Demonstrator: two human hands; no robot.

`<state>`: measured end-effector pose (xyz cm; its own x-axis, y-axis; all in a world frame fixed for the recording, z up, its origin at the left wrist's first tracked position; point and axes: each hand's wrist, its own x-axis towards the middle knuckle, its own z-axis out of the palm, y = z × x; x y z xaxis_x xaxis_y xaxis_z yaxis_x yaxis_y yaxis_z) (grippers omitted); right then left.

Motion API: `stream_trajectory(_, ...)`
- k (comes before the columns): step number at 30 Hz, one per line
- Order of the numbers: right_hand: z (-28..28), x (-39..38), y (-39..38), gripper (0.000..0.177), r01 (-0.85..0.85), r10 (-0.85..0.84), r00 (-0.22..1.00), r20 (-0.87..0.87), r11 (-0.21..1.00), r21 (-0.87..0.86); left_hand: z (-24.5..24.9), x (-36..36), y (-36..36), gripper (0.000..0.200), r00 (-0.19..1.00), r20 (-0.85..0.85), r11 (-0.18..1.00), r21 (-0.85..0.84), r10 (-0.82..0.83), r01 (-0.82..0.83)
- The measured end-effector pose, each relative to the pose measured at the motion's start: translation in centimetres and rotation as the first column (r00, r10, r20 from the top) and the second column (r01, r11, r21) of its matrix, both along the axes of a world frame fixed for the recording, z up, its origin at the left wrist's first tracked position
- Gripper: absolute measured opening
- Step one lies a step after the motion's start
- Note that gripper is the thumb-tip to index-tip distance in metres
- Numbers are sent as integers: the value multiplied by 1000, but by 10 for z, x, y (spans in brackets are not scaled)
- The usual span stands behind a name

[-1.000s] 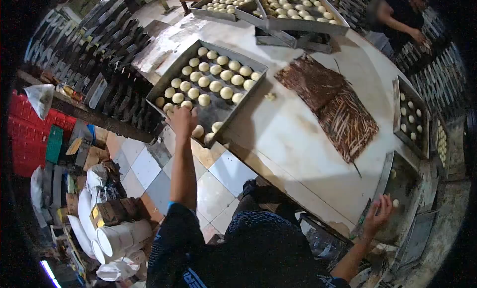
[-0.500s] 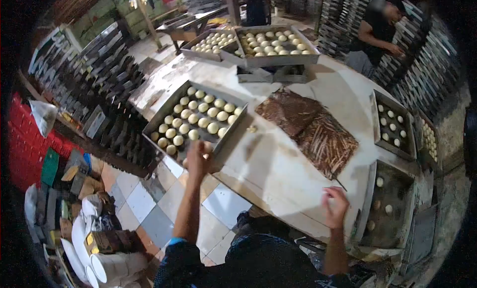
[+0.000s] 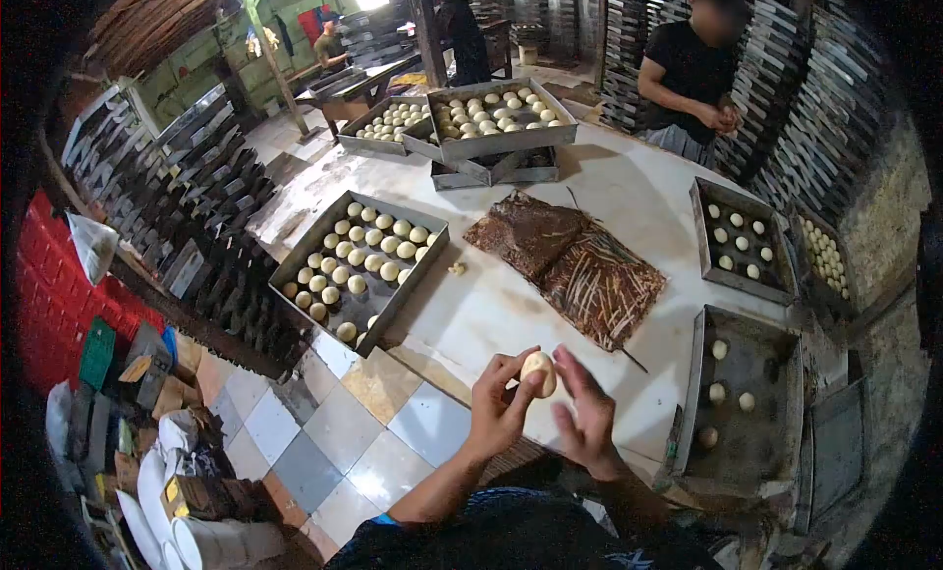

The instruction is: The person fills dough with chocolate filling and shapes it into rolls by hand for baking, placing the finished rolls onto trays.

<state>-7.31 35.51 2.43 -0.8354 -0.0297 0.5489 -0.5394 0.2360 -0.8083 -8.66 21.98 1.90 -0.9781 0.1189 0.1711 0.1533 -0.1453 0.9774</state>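
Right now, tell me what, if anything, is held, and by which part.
The left hand grips a pale-yellow, rounded dough ball by its left side; the right hand is open beside it.

Shirt is dark, bright-blue trim at its left sleeve, blue-flecked pattern along its front, pale marking on its right; forearms bare.

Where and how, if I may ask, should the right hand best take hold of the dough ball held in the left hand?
Probably by the bare, rounded side of the dough ball facing the right hand, coming in from that side with a light, cupped hold. The left hand holds it from the opposite side, and its smooth, rounded shape offers no edge to pinch.
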Motion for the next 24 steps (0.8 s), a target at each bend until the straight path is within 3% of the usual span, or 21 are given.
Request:
stream_trajectory(1, 2, 2, -9, 38, 31, -22, 999, 45, 980, -197, 3, 6, -6, 33, 994, -90, 995, -76, 65, -72)
stream_trajectory(2, 6, 2, -16, 30, 41, -38, 999, 26, 991, -130, 1, 16, -14, 28, 959, -278, 963, -241, 51, -121)
stream_trajectory(3, 10, 4, -25, 25, 51, -51, 999, 11, 997, -64, -2, 26, -13, 28, 924, -362, 969, -163, 118, -188)
stream_trajectory(5, 17, 13, -57, 22, 180, -179, 984, 17, 982, -59, 0, 38, -28, 31, 933, -326, 987, 12, 154, -159)
stream_trajectory(8, -31, 7, -105, 23, 120, -124, 992, -8, 973, -195, -3, 38, -62, 34, 908, -353, 956, -98, 227, -278)
stream_trajectory(9, -93, 0, -111, 23, 255, -252, 951, 177, 967, 4, -6, 39, -76, 36, 902, -353, 940, -137, 248, -312)
stream_trajectory(10, -120, -9, -121, 26, 239, -227, 956, 185, 970, -44, -10, 40, -92, 38, 977, -158, 955, -238, 141, -176)
stream_trajectory(11, -110, -12, -125, 30, 213, -212, 967, 143, 977, 4, -12, 39, -105, 41, 998, 50, 953, -302, 33, -16)
stream_trajectory(13, -71, -14, -133, 37, 160, -166, 986, 18, 968, 194, -6, 41, -121, 39, 997, 30, 900, -433, 71, -51)
stream_trajectory(15, -74, -21, -133, 44, 149, -144, 963, 227, 989, -5, -56, 32, -131, 38, 974, 225, 996, -67, -37, 53)
stream_trajectory(16, -80, -23, -123, 44, 150, -170, 952, 253, 984, 95, -51, 30, -132, 34, 863, 480, 953, 302, -159, 7)
stream_trajectory(17, -84, -22, -119, 42, 203, -213, 945, 250, 977, 65, -48, 27, -126, 34, 846, 458, 853, 522, -272, -9)
stream_trajectory(19, -79, -20, -109, 38, 237, -258, 962, 84, 950, 203, -76, 28, -104, 37, 773, 584, 947, 315, -247, 65)
stream_trajectory(20, -75, -16, -100, 34, 173, -215, 950, 225, 966, 192, -80, 26, -93, 37, 751, 596, 940, 326, -285, 99)
stream_trajectory(21, -78, -22, -81, 34, 182, -225, 948, 225, 963, 197, -72, 23, -81, 37, 726, 607, 932, 337, -323, 133)
stream_trajectory(23, -98, -41, -25, 26, 44, -37, 845, 534, 999, 0, -76, 8, -67, 40, 569, 665, 794, 607, -484, -34)
stream_trajectory(24, -139, -61, 14, 21, 188, -271, 862, 429, 956, 227, -92, 0, -60, 46, 598, 601, 761, 648, -530, 24)
